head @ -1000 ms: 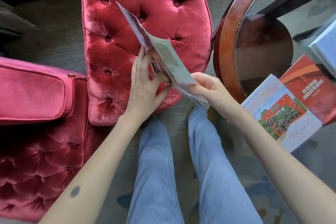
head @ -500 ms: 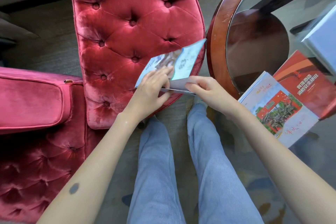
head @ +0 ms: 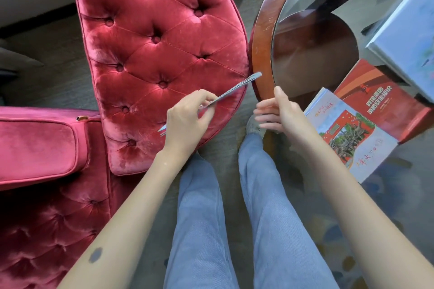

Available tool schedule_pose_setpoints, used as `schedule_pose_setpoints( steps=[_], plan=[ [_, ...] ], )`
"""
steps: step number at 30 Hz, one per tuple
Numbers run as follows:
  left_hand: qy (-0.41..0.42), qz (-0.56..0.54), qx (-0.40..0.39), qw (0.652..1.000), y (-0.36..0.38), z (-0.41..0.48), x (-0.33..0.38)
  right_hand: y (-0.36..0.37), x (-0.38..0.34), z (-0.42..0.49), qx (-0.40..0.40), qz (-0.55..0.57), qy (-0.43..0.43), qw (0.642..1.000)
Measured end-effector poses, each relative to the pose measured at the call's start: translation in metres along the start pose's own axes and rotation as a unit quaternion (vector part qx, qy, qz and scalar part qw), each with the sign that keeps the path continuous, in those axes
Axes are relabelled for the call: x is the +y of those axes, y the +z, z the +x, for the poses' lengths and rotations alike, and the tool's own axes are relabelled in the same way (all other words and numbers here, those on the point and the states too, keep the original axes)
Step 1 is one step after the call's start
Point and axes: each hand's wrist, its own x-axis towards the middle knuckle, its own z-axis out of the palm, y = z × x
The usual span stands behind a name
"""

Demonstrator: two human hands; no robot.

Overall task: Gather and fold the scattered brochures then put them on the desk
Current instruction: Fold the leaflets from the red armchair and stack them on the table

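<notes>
Left hand: I see my left hand [head: 187,119] pinching the folded brochure [head: 231,90] between thumb and fingers.
Right hand: my right hand [head: 278,112] is open, thumb up, fingers a bit blurry, holding nothing, in front of the bench [head: 259,37] rim.
Brochure: I see it from the edge, thin, over the red chair [head: 159,54], its far tip close to the bench rim.
On the bench: a gate-picture brochure [head: 352,138] lies flat just beside a red brochure [head: 380,103].
</notes>
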Motion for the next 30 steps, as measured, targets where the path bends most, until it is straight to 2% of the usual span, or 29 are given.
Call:
schedule_pose_setpoints(
  steps=[3,6,8,11,14,18,21,26,30],
  plan=[
    [0.092,0.014,-0.029,0.995,0.019,-0.003,0.033,-0.014,0.008,-0.012,-0.147,0.141,0.069,0.977],
    [0.192,0.033,-0.081,0.977,0.044,-0.011,0.07,-0.047,0.008,-0.02,-0.19,0.298,0.049,0.934],
    [0.22,0.043,-0.115,0.968,0.061,-0.014,0.09,-0.075,0.012,-0.025,-0.155,0.302,0.03,0.94],
    [0.27,0.052,-0.215,0.937,0.085,-0.011,0.113,-0.117,0.033,-0.029,-0.032,0.198,-0.007,0.98],
    [0.32,0.087,-0.307,0.892,0.104,-0.009,0.127,-0.164,0.057,-0.036,0.037,0.194,-0.052,0.979],
    [0.307,0.138,-0.321,0.885,0.13,-0.011,0.136,-0.219,0.094,-0.043,0.086,0.219,-0.037,0.971],
    [0.319,0.209,-0.321,0.867,0.151,-0.018,0.135,-0.233,0.125,-0.04,0.094,0.217,-0.005,0.972],
    [0.309,0.326,-0.349,0.822,0.181,-0.028,0.13,-0.224,0.163,-0.025,0.102,0.252,0.046,0.961],
    [0.305,0.37,-0.329,0.814,0.188,-0.028,0.13,-0.21,0.17,-0.013,0.16,0.267,0.053,0.949]
  ],
)
